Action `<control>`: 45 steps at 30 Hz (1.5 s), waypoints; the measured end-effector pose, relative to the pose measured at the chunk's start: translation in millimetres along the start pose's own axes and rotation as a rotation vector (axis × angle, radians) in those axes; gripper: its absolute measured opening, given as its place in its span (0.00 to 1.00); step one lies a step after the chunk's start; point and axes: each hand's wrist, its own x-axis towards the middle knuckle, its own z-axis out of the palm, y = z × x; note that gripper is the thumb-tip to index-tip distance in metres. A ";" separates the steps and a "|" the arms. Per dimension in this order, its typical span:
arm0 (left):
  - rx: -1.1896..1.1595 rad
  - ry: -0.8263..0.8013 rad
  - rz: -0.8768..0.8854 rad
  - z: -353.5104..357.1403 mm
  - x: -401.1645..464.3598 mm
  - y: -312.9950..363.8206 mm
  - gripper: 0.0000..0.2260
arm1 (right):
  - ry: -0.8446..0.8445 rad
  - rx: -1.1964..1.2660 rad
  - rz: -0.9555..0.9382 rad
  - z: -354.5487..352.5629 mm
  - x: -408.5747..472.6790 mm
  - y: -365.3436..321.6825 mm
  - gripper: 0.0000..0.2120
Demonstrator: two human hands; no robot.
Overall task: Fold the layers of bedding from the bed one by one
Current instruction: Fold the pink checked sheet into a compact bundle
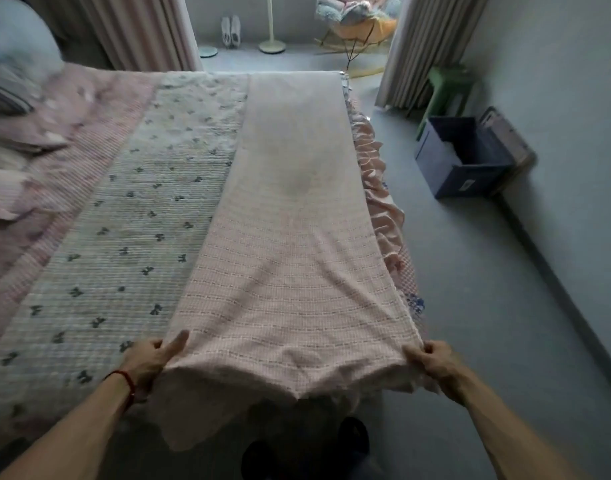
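A pale pink woven blanket (pixel 290 216) lies folded into a long strip along the bed's right side, running from the far edge to me. My left hand (pixel 151 360) grips its near left corner, thumb on top. My right hand (pixel 432 360) grips its near right corner. The near end hangs over the bed's edge between my arms. Beneath it lies a grey-white quilt with small dark bows (pixel 137 244), and further left a pink striped cover (pixel 89 140).
Pillows (pixel 16 81) pile at the bed's far left. A pink ruffled bed skirt (pixel 383 202) hangs on the right. On the floor stand a blue storage box (pixel 463 157), a green stool (pixel 446 88) and a lamp base (pixel 272 46). Curtains frame the far doorway.
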 end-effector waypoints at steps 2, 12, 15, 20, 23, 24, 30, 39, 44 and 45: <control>0.002 -0.131 -0.001 -3.3 -9.0 6.6 0.17 | -0.019 0.033 0.019 0.9 -7.6 0.1 0.15; 0.010 0.080 0.072 -8.1 -4.3 -41.2 0.28 | 0.161 -0.161 -0.090 -7.4 -28.1 4.4 0.12; -0.031 0.084 0.141 -4.6 -12.5 -35.4 0.19 | 0.053 -0.022 -0.055 -8.8 -34.0 2.0 0.06; -0.139 0.001 0.096 -16.0 -2.7 -45.8 0.19 | 0.142 -0.043 -0.032 -7.6 -39.8 -4.1 0.10; -0.123 -0.062 0.123 -22.5 5.3 -55.9 0.23 | 0.210 -0.069 -0.020 -2.5 -44.0 -5.9 0.14; -0.134 -0.066 0.120 -23.5 8.6 -58.9 0.23 | 0.221 -0.069 -0.011 1.3 -43.7 -2.9 0.15; -0.159 -0.096 0.053 -20.4 18.5 -66.3 0.22 | 0.266 -0.050 0.051 15.5 -38.7 17.9 0.17; -0.258 0.022 -0.089 -8.1 56.0 -13.8 0.08 | 0.294 0.092 -0.070 1.6 34.1 -23.3 0.08; -0.392 0.192 -0.090 4.3 132.5 69.4 0.03 | 0.251 0.146 -0.144 -4.0 148.0 -92.9 0.05; -0.411 0.202 -0.077 8.2 156.9 85.2 0.03 | 0.254 0.166 -0.145 -0.3 175.0 -104.8 0.05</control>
